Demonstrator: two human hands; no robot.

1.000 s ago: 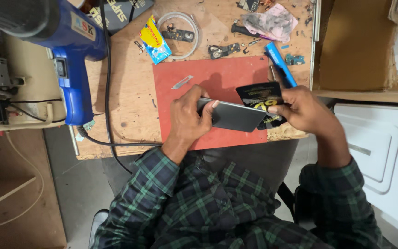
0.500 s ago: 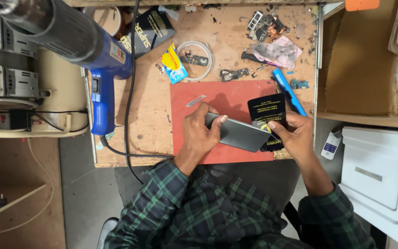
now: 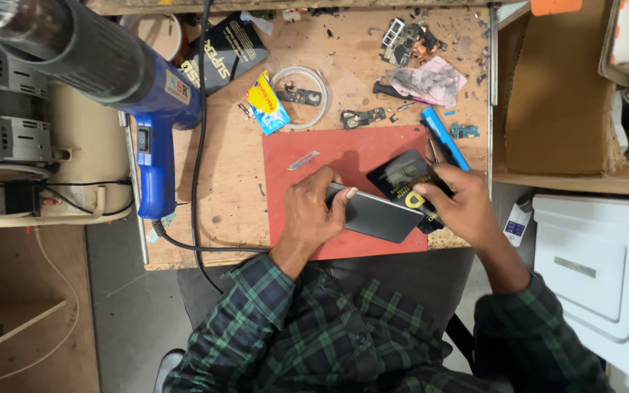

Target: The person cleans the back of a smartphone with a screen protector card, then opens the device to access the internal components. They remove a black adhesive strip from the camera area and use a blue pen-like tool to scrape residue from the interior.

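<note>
A dark grey phone (image 3: 378, 216) lies tilted over the near edge of a red work mat (image 3: 343, 149). My left hand (image 3: 312, 213) grips the phone's left end, thumb on top. My right hand (image 3: 459, 206) is closed on a small tool with a yellow handle (image 3: 416, 200), held at the phone's right end. Under that hand lies a black card-like pack (image 3: 400, 172) with gold print.
A blue heat gun (image 3: 121, 80) with a black cable (image 3: 199, 156) hangs over the wooden bench's left edge. Beyond the mat lie a thin metal blade (image 3: 303, 159), a yellow-blue sachet (image 3: 266, 103), a blue tool (image 3: 445, 137), small phone parts and a pink cloth (image 3: 431, 80). A cardboard box (image 3: 555, 94) stands right.
The view has shifted, so the bench sits further right and lower in the picture. Both hands keep their hold on the phone and the tool, with little movement.
</note>
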